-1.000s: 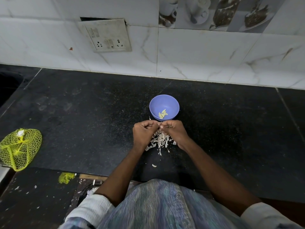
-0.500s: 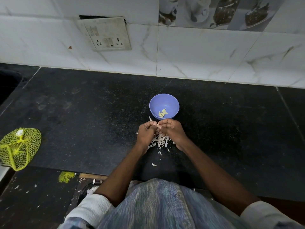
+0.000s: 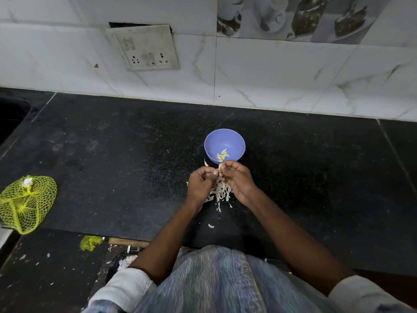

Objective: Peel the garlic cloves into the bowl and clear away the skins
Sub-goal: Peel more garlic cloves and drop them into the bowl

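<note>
A garlic clove [image 3: 220, 170] is pinched between two hands just in front of a blue bowl [image 3: 234, 141] on a black counter [image 3: 112, 166] — a strip of skin curls up from it near the bowl's near rim. The left hand [image 3: 199, 185] has its fingers curled, thumb and fingertips pressed on the clove's left side; the right hand [image 3: 237, 177] pinches it from the right, fingers bent inward. A few peeled cloves [image 3: 222, 155] lie in the bowl. Loose skins [image 3: 220, 192] are heaped on the counter directly beneath the hands, with a stray flake [image 3: 211, 226] nearer the person.

To do this step well, the peeling should probably stay over the heap so the skin drops there and not into the bowl; only the bare clove then goes forward over the rim. The skins look light and likely to scatter — gathering them will want a slow sweep. A yellow net bag [image 3: 26, 203] rests at the counter's far left edge.
</note>
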